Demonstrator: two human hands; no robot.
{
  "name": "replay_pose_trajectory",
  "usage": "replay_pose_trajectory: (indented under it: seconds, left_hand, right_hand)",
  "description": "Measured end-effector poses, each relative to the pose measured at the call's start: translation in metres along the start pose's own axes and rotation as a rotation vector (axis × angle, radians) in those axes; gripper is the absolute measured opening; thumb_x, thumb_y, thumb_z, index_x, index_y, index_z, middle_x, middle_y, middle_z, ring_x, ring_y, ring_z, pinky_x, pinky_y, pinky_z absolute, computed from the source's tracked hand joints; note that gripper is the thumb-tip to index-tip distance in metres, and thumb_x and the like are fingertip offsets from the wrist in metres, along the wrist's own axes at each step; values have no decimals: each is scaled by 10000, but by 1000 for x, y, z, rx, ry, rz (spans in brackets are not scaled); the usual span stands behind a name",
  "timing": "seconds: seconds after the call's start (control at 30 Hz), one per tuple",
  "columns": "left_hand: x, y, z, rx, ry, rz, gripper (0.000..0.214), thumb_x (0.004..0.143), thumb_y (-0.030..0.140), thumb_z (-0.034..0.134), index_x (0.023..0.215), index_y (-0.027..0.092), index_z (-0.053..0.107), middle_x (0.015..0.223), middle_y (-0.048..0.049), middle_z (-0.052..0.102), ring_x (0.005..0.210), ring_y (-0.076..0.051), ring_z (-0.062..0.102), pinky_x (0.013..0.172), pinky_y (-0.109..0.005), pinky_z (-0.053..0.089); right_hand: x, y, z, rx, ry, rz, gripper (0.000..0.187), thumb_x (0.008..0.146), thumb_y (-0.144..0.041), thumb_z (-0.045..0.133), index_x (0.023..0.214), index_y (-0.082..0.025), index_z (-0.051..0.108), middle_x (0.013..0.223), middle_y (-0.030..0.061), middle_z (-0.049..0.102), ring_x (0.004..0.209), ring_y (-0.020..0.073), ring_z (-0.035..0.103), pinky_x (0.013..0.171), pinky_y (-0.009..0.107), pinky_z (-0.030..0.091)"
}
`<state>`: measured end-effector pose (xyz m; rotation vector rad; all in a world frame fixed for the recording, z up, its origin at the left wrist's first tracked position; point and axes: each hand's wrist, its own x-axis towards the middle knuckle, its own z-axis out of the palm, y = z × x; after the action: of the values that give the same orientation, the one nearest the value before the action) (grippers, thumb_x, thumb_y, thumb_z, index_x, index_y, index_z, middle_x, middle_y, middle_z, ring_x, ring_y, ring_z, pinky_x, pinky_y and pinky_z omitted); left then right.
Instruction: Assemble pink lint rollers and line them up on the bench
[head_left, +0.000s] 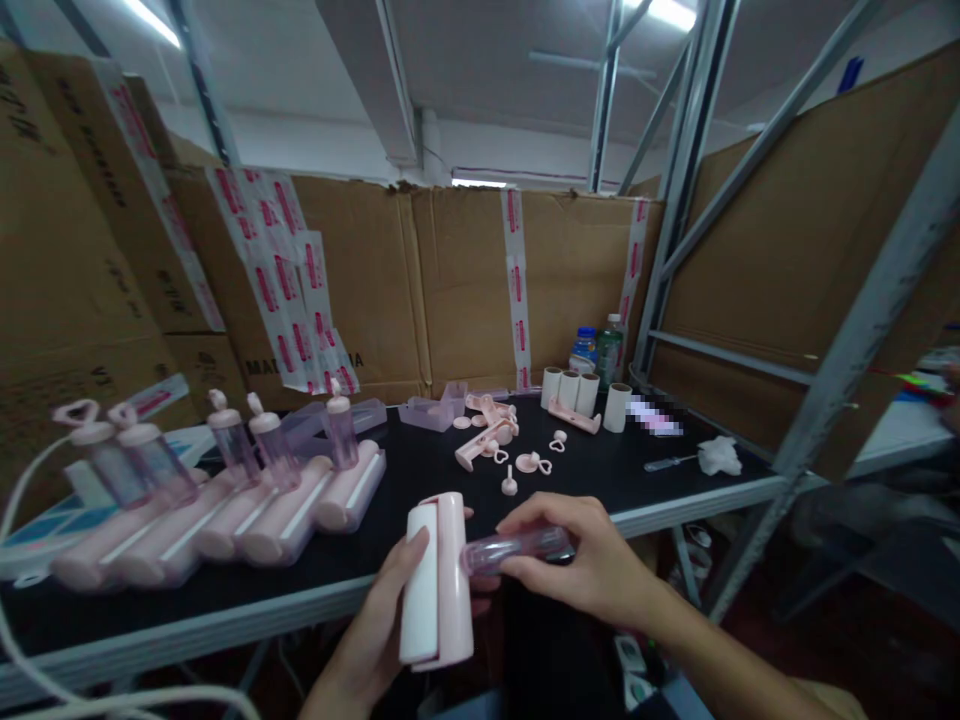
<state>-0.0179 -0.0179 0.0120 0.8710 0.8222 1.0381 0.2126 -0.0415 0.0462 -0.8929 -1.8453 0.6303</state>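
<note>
"Head view first: what do you have hold of?"

"My left hand point(375, 625) is closed around a pale pink and white cylindrical roller body point(439, 580), which stands almost upright just over the near edge of the black-topped table point(420, 470). My right hand point(592, 565) pinches a translucent pink plastic handle tube point(517, 548), lying sideways, its left end touching the roller body's side."

"And around them?"

"Further left on the table lies a row of pink rollers with clear handles point(247, 510), side by side. Beyond my hands are scattered small pink plastic parts point(491, 440), then white cardboard cores point(577, 392) standing upright, with two bottles point(600, 350) just behind. Brown cardboard sheets point(450, 290) wall in the back."
</note>
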Motion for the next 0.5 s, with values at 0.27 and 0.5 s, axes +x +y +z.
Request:
replay_pose_trajectory:
  seconds: [0.27,0.5]
  left_hand:
    - [-30,20,2,646,110,452,546,823,432,804,1334,288,676,1441,-90,645,1435,-299,498,1224,-387,328]
    - [-33,-4,29,866,-124,348,231,838,449,761,967,260,793,1033,-86,777,1003,-324,684,942,-403,508]
  right_hand:
    - [-12,-11,-14,113,-70,178,228,835,-321,814,911,-189,644,716,-37,649,622,103,571,580,195,420]
    - [-3,-7,-6,209,-174,102,315,946,-395,710,1181,-195,647,965,32,746,812,152,690,734,246,536]
